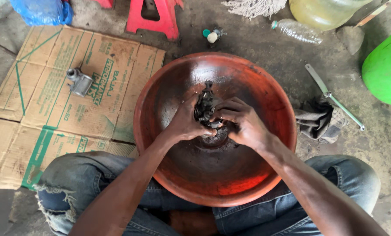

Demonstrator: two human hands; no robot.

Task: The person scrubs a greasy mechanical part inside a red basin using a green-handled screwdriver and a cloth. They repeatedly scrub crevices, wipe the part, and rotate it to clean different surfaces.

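1. Left hand [184, 122]: fingers curled closed, thumb side up, forearm reaching forward from the lower left.
2. Right hand [243, 122]: fingers bent closed, knuckles up, forearm angled in from the lower right.
3. Both hands meet, touching.

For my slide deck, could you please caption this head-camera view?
Both hands, left hand and right hand, grip a grimy black metal part inside a round red plastic basin.

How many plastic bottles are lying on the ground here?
2: a small clear plastic bottle lying on its side beyond the red basin, and a large yellowish bottle at the top edge, partly cut off. Others may lie outside view.
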